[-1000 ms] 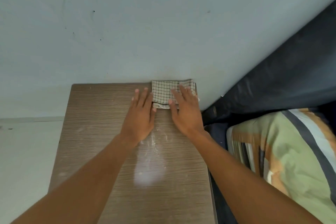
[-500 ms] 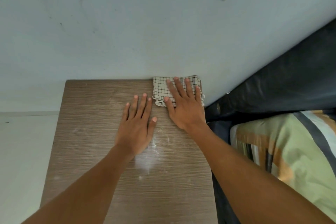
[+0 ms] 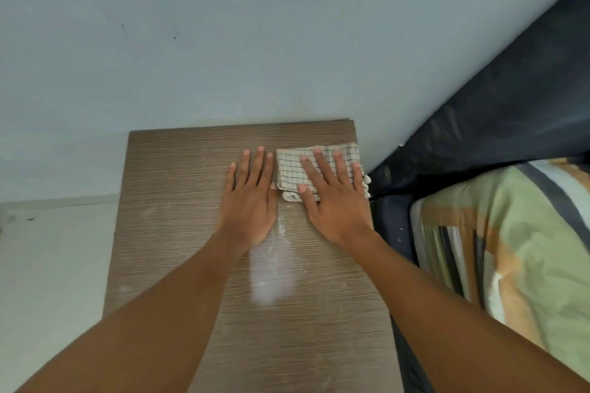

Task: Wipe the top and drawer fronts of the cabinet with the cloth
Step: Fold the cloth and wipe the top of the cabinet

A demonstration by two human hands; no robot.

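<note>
The brown wood-grain cabinet top (image 3: 178, 220) fills the middle of the view, with white dust smeared near its centre. A folded checked cloth (image 3: 289, 169) lies near the far right corner, a short way off the wall. My right hand (image 3: 335, 201) lies flat on the cloth with fingers spread, pressing it down. My left hand (image 3: 250, 198) rests flat on the bare wood just left of the cloth, its fingers apart and holding nothing. The drawer fronts are out of sight.
A pale blue wall (image 3: 255, 41) runs along the back edge of the cabinet. A dark headboard (image 3: 510, 112) and a bed with a green and orange striped cover (image 3: 517, 249) stand close on the right. Light floor (image 3: 48, 265) shows at the left.
My right hand has slid the cloth back from the wall toward me, leaving bare wood behind it. My left hand now lies close beside the cloth again.
</note>
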